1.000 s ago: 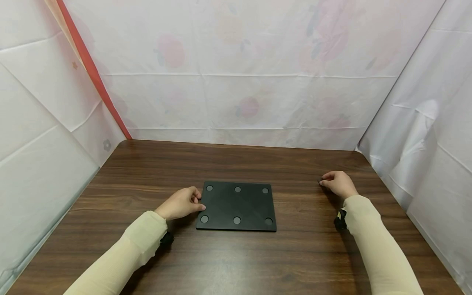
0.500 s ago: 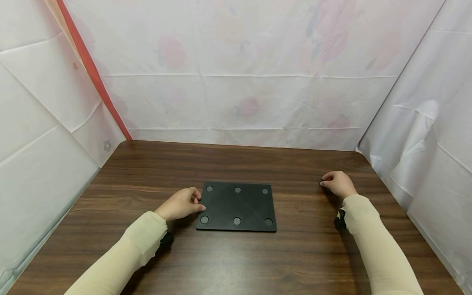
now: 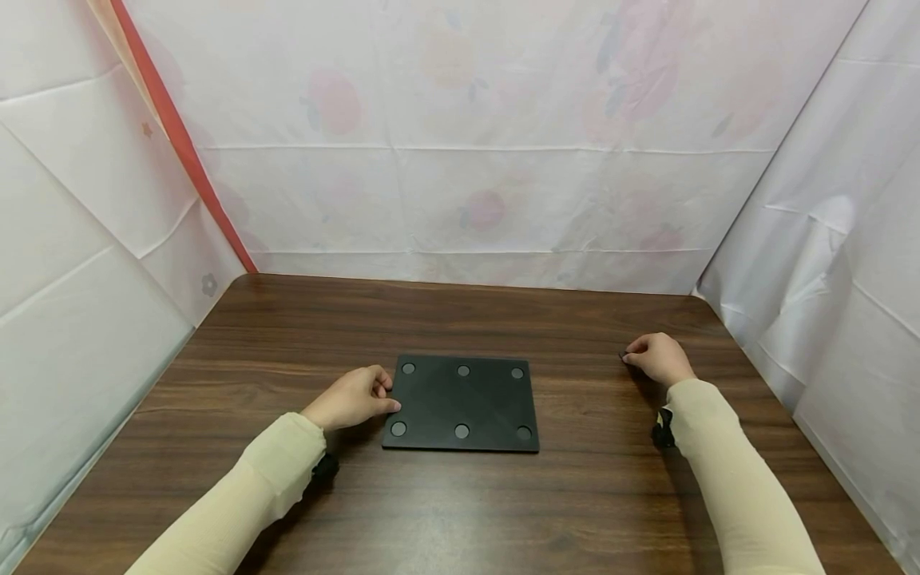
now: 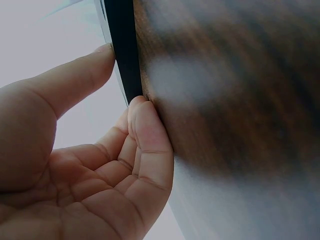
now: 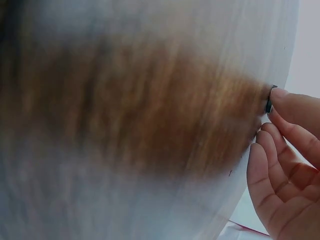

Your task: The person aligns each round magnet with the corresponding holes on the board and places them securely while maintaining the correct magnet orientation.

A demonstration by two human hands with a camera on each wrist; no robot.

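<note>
A flat black rectangular board [image 3: 474, 403] with several grey round spots lies on the table, near the middle. At its left edge is my left hand [image 3: 354, 397], its thumb on the rim and its other fingers curled against the side. The left wrist view has the board [image 4: 124, 45] as a dark strip between thumb and fingers of the left hand [image 4: 95, 165]. Farther right, well apart from the board, my right hand [image 3: 659, 358] pinches a small thin black piece [image 3: 623, 354] between thumb and forefinger. The piece [image 5: 270, 100] appears edge-on in the right wrist view; its kind is unclear.
The brown wood-grain table [image 3: 460, 511] extends around the board and both hands. White patterned cloth [image 3: 460, 136] hangs behind it, and plain white cloth [image 3: 848, 263] stands along the right side. A red strip [image 3: 183, 144] runs down the left corner.
</note>
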